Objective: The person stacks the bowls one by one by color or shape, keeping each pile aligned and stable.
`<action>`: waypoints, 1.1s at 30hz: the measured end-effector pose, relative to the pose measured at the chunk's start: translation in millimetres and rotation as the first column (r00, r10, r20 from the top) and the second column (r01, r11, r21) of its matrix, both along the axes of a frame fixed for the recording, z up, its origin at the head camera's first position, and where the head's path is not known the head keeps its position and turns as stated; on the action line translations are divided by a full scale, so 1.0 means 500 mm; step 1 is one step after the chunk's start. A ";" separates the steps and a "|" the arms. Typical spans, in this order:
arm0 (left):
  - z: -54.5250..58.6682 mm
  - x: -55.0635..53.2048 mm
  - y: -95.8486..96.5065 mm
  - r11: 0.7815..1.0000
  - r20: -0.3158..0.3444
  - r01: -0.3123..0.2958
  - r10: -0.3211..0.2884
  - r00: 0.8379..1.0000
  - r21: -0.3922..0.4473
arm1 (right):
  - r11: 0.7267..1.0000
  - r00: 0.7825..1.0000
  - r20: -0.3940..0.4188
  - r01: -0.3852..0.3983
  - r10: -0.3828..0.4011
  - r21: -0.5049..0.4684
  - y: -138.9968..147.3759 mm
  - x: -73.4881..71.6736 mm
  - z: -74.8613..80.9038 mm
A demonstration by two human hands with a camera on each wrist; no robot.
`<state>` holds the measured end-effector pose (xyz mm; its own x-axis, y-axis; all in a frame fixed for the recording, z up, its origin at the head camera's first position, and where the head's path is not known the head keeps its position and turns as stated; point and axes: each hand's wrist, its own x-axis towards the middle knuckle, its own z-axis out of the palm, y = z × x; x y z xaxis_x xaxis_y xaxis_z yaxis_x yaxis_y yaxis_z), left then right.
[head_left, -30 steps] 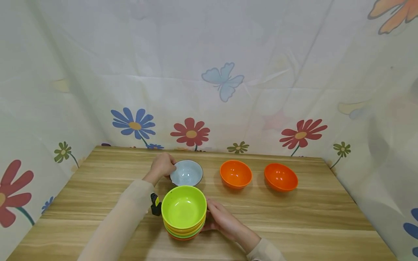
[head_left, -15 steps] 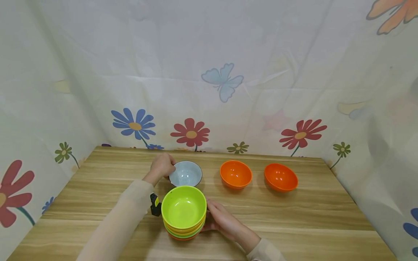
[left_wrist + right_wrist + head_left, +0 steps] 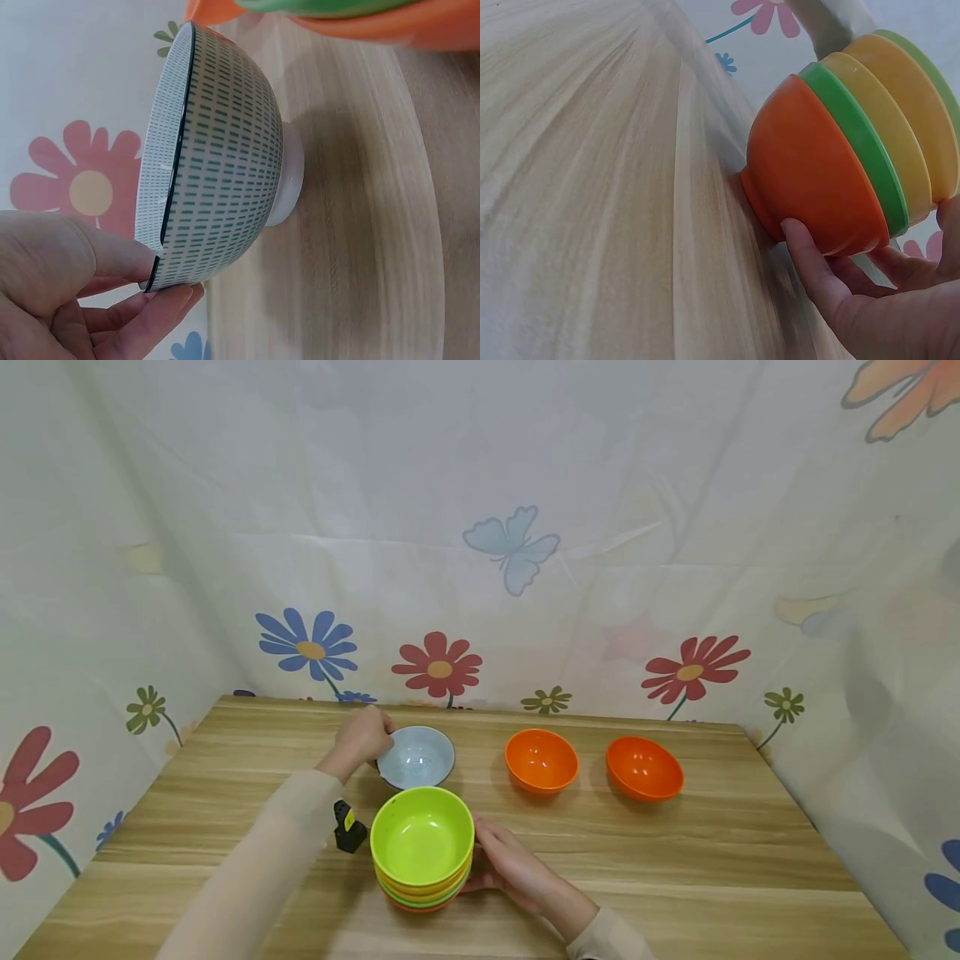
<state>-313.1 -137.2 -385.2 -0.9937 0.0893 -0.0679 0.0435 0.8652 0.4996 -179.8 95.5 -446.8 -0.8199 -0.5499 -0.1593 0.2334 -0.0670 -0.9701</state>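
My left hand (image 3: 365, 737) pinches the left rim of a ceramic bowl (image 3: 416, 758), thumb inside and fingers outside. In the left wrist view this patterned bowl (image 3: 225, 157) shows green dashes on a pale outside, a dark rim and a white foot. In front of it stands an upright stack of bowls (image 3: 423, 839), light green on top. My right hand (image 3: 517, 868) holds the stack's right side. The right wrist view shows the stack's orange lowest bowl (image 3: 810, 165), then green and yellow ones above, with fingertips (image 3: 799, 232) against the orange bowl near its foot.
Two orange bowls stand apart toward the back right, one nearer the middle (image 3: 542, 762) and one further right (image 3: 645, 768). Beneath everything is a wood-grain table (image 3: 712, 877), with a flowered cloth (image 3: 585, 635) behind it. A black device (image 3: 348, 828) shows beside the left sleeve.
My left hand has shifted slightly left with the patterned bowl in its pinch. The right hand, the stack and the two orange bowls have stayed put.
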 end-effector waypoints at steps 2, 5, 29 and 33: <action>0.004 0.001 -0.003 1.000 -0.004 0.002 -0.003 1.000 -0.013 | 1.000 1.000 0.000 0.004 -0.004 0.007 0.000 0.000 0.000; 0.011 0.003 -0.008 1.000 -0.003 0.006 -0.006 1.000 -0.030 | 1.000 1.000 0.003 0.005 -0.005 0.012 0.000 -0.001 0.000; 0.098 0.029 -0.034 0.998 -0.052 0.025 -0.028 0.998 -0.064 | 1.000 1.000 0.007 0.001 -0.001 -0.002 0.002 0.000 0.000; 0.113 0.033 -0.034 0.995 -0.067 0.036 -0.043 0.997 -0.097 | 1.000 1.000 0.010 0.000 0.000 -0.006 0.002 0.000 0.001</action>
